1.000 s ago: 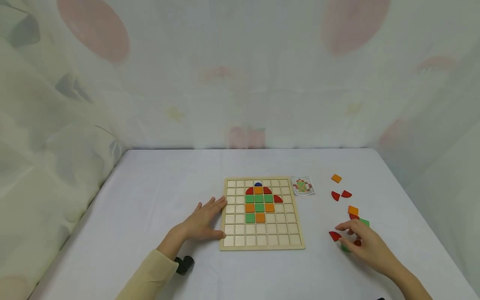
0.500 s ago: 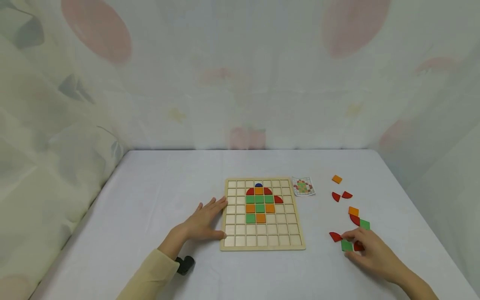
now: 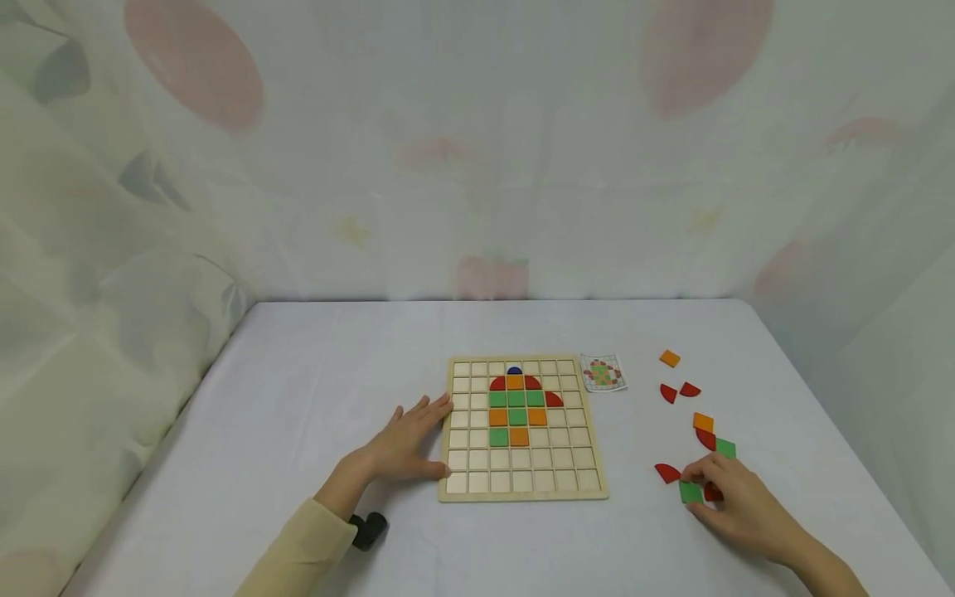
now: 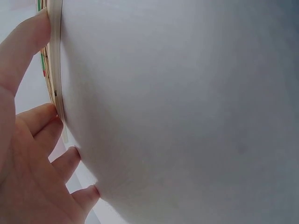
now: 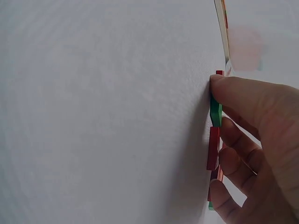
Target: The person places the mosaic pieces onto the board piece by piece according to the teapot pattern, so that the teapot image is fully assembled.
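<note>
A wooden grid board (image 3: 522, 497) lies mid-table with green and orange square tiles, red quarter-circle tiles and a blue rounded tile in its cells. My left hand (image 3: 406, 444) rests at its left edge, fingers spread; the left wrist view shows the thumb and fingertips touching the board's side (image 4: 55, 60). At the right, my right hand (image 3: 739, 502) pinches a green square tile (image 3: 690, 492) between thumb and forefinger, with the tile at table level. In the right wrist view the thumb presses the green tile (image 5: 216, 112); the forefinger is mostly hidden. A red quarter-circle tile (image 3: 714, 492) lies partly under the hand.
A small printed pattern card (image 3: 603, 373) lies beside the board's upper right corner. Loose red quarter-circle tiles (image 3: 667, 473), orange tiles (image 3: 703, 422) and another green tile (image 3: 725, 448) are scattered at the right. A black object (image 3: 368, 531) sits by the left wrist.
My right hand has shifted slightly down and closed its thumb and forefinger onto the green square tile. The left hand has stayed at the board's edge.
</note>
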Tool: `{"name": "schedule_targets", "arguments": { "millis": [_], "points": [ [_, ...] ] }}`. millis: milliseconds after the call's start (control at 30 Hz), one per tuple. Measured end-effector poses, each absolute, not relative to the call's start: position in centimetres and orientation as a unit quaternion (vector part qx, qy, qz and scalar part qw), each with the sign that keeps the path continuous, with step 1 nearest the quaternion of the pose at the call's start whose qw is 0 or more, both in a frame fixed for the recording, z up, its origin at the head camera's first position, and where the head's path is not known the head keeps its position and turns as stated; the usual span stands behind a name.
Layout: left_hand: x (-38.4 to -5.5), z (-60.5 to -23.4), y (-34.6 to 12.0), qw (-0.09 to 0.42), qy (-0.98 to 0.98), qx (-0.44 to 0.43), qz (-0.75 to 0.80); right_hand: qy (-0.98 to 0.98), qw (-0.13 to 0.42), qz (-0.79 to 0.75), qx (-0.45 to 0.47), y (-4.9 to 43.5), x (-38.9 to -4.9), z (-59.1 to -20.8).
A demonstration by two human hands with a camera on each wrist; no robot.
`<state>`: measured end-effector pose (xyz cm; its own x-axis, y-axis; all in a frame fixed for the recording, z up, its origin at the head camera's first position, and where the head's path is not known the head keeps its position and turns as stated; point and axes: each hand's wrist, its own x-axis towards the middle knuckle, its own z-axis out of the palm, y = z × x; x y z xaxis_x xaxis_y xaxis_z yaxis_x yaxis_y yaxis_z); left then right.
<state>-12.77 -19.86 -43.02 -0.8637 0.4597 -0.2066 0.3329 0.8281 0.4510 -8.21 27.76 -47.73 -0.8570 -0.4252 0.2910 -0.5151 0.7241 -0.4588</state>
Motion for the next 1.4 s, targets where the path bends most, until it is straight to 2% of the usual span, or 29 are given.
{"name": "schedule_targets", "arguments": {
  "millis": [267,600,867,1100,1400],
  "points": [
    [-12.7,-43.1,-20.0,0.154,0.944,0.212,0.203,-0.921,0.100,0.272,0.260,27.7,-8.2,-47.7],
    [-12.7,-43.2,-20.1,0.154,0.945,0.208,0.200,-0.937,0.071,0.260,0.223,26.5,-8.9,-46.7],
    [-12.8,-43.4,-20.2,0.146,0.944,0.216,0.200,-0.935,0.075,0.258,0.231,24.5,-10.2,-46.4],
    [-12.7,-43.4,-20.2,0.142,0.941,0.225,0.208,-0.937,0.042,0.264,0.226,22.3,-11.3,-46.0],
    [-12.8,-43.4,-20.1,0.144,0.942,0.223,0.204,-0.927,0.051,0.261,0.264,18.7,-12.5,-45.4]
  ]
}}
